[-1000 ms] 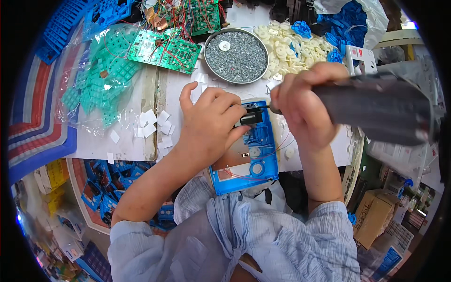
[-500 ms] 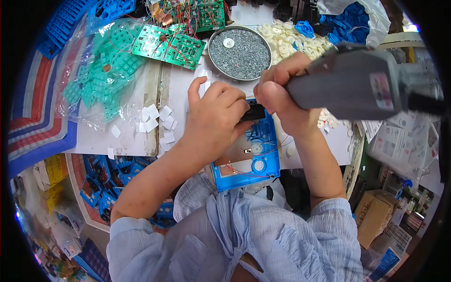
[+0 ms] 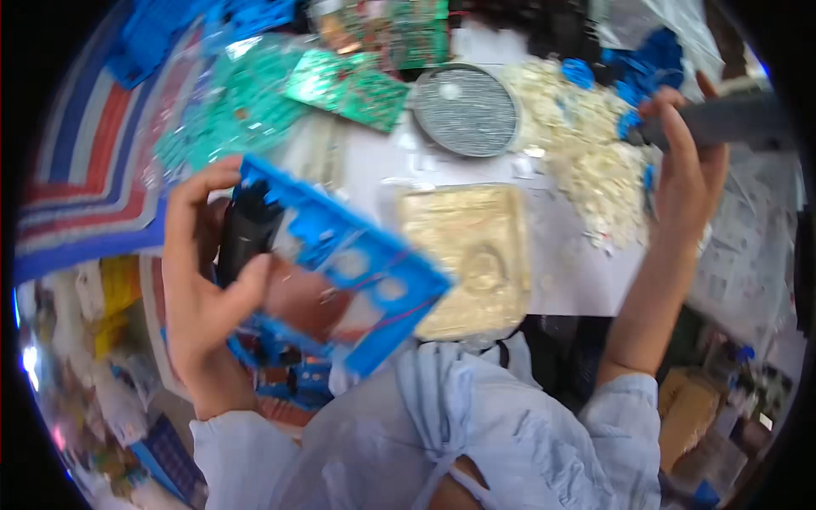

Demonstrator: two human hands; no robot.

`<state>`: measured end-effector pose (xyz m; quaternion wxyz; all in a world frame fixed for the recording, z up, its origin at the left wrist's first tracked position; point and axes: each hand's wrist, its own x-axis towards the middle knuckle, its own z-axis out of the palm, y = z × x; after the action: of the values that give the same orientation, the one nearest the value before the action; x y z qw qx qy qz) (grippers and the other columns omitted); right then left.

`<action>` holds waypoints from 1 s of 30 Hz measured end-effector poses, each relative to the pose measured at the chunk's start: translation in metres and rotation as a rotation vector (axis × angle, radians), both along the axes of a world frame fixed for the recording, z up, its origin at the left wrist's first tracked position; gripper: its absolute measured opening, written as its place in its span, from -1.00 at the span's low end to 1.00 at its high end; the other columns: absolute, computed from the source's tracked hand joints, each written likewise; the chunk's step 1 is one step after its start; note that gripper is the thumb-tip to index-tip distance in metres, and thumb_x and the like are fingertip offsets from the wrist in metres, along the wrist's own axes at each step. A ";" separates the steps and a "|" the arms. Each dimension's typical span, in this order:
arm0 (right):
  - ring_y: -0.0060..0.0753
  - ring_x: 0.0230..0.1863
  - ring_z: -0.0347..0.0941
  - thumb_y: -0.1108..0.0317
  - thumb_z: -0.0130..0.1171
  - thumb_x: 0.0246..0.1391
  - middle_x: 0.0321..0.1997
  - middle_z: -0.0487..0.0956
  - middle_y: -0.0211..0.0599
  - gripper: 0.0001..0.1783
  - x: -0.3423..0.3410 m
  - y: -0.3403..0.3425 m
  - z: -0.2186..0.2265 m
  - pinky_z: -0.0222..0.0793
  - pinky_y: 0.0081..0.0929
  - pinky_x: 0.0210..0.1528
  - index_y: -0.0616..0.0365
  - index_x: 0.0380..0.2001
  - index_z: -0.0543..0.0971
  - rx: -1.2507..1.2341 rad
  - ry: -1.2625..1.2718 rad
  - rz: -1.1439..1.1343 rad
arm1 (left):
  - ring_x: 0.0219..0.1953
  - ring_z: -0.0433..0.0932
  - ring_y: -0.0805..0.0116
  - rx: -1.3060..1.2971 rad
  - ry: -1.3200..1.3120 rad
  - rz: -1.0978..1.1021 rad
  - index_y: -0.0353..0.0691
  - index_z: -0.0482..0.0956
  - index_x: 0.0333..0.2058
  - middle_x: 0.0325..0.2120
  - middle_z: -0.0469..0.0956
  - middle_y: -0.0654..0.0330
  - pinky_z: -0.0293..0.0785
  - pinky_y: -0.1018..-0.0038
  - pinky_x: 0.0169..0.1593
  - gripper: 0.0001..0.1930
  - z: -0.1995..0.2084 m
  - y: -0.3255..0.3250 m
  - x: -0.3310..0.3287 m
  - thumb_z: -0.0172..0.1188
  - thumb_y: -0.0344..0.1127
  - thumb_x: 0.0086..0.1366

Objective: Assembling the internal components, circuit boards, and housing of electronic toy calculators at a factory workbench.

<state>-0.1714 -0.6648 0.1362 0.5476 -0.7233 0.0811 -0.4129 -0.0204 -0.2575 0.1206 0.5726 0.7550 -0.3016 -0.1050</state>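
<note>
My left hand is closed round one end of a blue plastic casing, which it holds tilted at the left, off the table. At the gripped end sits a black part, with brown board, round openings and thin red wires further along. Out at the right, my right hand is wrapped round a grey handheld power tool, probably an electric screwdriver; its tip is blurred. Between the hands lies a pale yellow moulded tray, where the casing was.
A round dish of small metal screws stands behind the tray. Cream plastic parts are heaped to its right. Green circuit boards and bagged green keypads lie back left. More blue casings fill a container below left.
My left hand has lifted the casing off the tray and swung it left, turning it. The right hand with the power tool has moved away to the right. The view has shifted slightly.
</note>
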 end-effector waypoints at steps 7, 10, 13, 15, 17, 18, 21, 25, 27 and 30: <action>-0.51 -0.07 0.48 0.47 0.16 0.26 -0.17 0.60 -0.28 -0.45 -0.029 -0.057 -0.016 0.29 -0.48 0.17 0.42 0.25 0.29 -0.202 0.346 0.093 | 0.01 0.55 0.31 1.267 0.527 -0.106 -0.28 0.58 0.05 -0.07 0.62 0.10 0.46 0.40 0.10 -0.48 -0.093 0.286 0.031 0.33 -0.30 0.07; -0.45 -0.09 0.48 0.46 0.10 0.30 -0.16 0.57 -0.27 -0.43 -0.025 -0.064 -0.012 0.33 -0.42 0.15 0.43 0.29 0.21 -0.143 0.299 0.114 | -0.07 0.57 0.31 0.827 0.653 0.508 -0.25 0.61 -0.04 -0.11 0.61 0.10 0.51 0.31 -0.07 -0.57 -0.189 0.456 0.007 0.30 -0.14 0.17; -0.47 -0.10 0.49 0.45 0.09 0.31 -0.14 0.58 -0.28 -0.48 -0.012 -0.071 -0.029 0.35 -0.43 0.13 0.41 0.27 0.26 -0.070 0.237 0.119 | -0.04 0.56 0.27 0.414 0.674 1.057 -0.13 0.41 0.20 -0.17 0.60 0.13 0.53 0.31 -0.09 -0.41 -0.224 0.541 -0.023 0.34 -0.21 0.20; -0.49 -0.14 0.49 0.42 0.13 0.30 -0.16 0.58 -0.30 -0.51 -0.015 -0.066 -0.022 0.36 -0.44 0.11 0.39 0.22 0.34 -0.120 0.274 0.013 | -0.11 0.55 0.25 0.221 0.680 1.255 -0.13 0.39 0.22 -0.20 0.59 0.14 0.51 0.31 -0.18 -0.43 -0.246 0.520 -0.008 0.28 -0.15 0.26; -0.51 -0.17 0.50 0.38 0.17 0.27 -0.17 0.59 -0.32 -0.54 -0.015 -0.056 -0.020 0.37 -0.46 0.10 0.36 0.17 0.42 -0.219 0.364 -0.145 | -0.29 0.55 0.26 0.153 0.666 1.372 -0.25 0.58 -0.02 -0.22 0.60 0.12 0.44 0.30 -0.38 -0.51 -0.268 0.477 0.016 0.11 0.09 0.39; -0.55 -0.20 0.51 0.35 0.22 0.23 -0.16 0.60 -0.33 -0.55 -0.010 -0.046 -0.019 0.39 -0.50 0.07 0.32 0.14 0.47 -0.354 0.463 -0.232 | -0.36 0.53 0.30 0.216 0.635 1.343 -0.26 0.58 -0.06 -0.31 0.57 0.16 0.43 0.31 -0.41 -0.55 -0.270 0.476 0.018 0.13 0.05 0.39; -0.51 -0.15 0.51 0.34 0.25 0.21 -0.14 0.61 -0.30 -0.47 0.008 -0.021 -0.029 0.39 -0.42 0.05 0.36 0.19 0.42 -0.128 0.258 0.062 | -0.54 0.45 0.40 0.690 0.438 0.808 -0.30 0.59 -0.19 -0.57 0.48 0.28 0.40 0.35 -0.47 -0.65 -0.281 0.480 0.009 0.17 -0.07 0.39; -0.44 -0.02 0.54 0.47 0.25 0.11 -0.10 0.61 -0.26 -0.45 -0.025 -0.037 -0.008 0.47 -0.46 0.04 0.30 0.20 0.43 -0.052 0.376 0.258 | -0.55 0.52 0.51 0.761 0.662 0.161 -0.28 0.61 -0.36 -0.56 0.58 0.29 0.44 0.53 -0.47 -0.67 -0.204 0.255 0.019 0.19 -0.09 0.40; -0.42 -0.01 0.56 0.48 0.26 0.07 -0.05 0.63 -0.24 -0.44 -0.033 -0.067 -0.009 0.48 -0.47 0.04 0.29 0.18 0.46 0.137 0.317 0.499 | -0.50 0.57 0.49 0.798 0.747 -0.108 -0.35 0.60 -0.35 -0.55 0.60 0.26 0.51 0.49 -0.38 -0.69 -0.129 0.177 0.001 0.22 -0.15 0.37; -0.43 0.03 0.55 0.46 0.25 0.06 0.01 0.63 -0.20 -0.47 -0.027 -0.134 -0.028 0.48 -0.46 0.04 0.24 0.15 0.51 0.248 0.503 0.288 | -0.43 0.63 0.34 0.748 0.482 -0.377 -0.34 0.61 -0.28 -0.45 0.64 0.12 0.52 0.43 -0.34 -0.76 -0.067 0.116 -0.026 0.30 -0.24 0.25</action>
<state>-0.1981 -0.7990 0.1085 0.6471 -0.7345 0.1605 -0.1265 -0.0459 -0.1414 0.0537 0.2865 0.7954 -0.2335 -0.4805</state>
